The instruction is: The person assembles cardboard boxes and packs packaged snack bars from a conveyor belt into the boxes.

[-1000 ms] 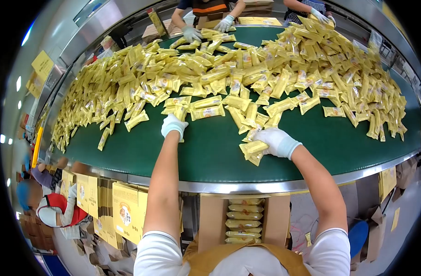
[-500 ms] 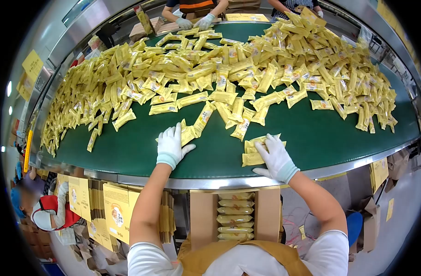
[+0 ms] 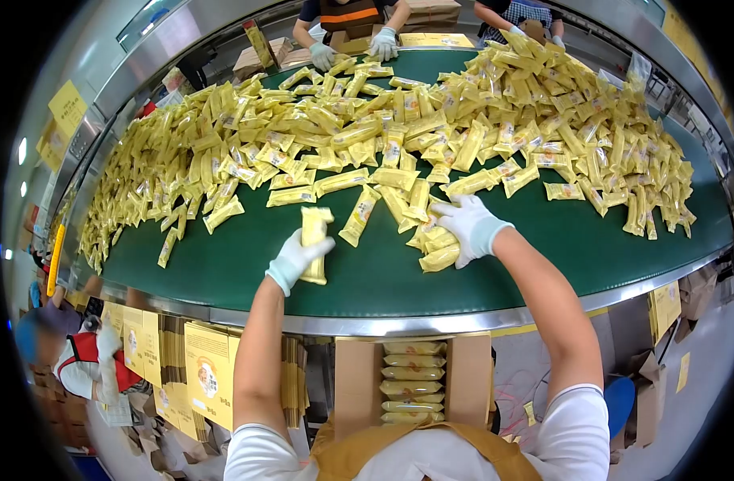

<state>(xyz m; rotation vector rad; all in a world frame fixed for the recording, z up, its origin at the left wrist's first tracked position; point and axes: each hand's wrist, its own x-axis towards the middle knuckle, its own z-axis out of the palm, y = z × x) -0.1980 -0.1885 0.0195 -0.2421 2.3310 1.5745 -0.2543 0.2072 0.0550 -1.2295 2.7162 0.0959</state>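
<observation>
My left hand [image 3: 296, 258], in a white glove, is closed around a yellow wrapped snack packet [image 3: 315, 232] standing lengthwise above the green belt; a second one behind it may be hidden. To its right, my right hand [image 3: 471, 228], gloved too, is curled over a small bunch of snack packets [image 3: 439, 257] at the near side of the pile. One loose packet [image 3: 359, 216] lies between my hands. Below the belt's edge, in front of my body, an open carton [image 3: 359, 377] holds a row of stacked packets [image 3: 413, 385].
A large heap of yellow packets [image 3: 247, 128] spreads across the green belt [image 3: 367, 293]. The metal rim [image 3: 383, 325] runs along my side. Flat printed cartons [image 3: 210, 373] stand at lower left. Across the belt are co-workers' gloved hands [image 3: 383, 44]; another person [image 3: 90, 361] is at left.
My left hand has lifted a packet and turned it upright, drawing it slightly nearer. My right hand has moved up and left with its bunch, toward the pile.
</observation>
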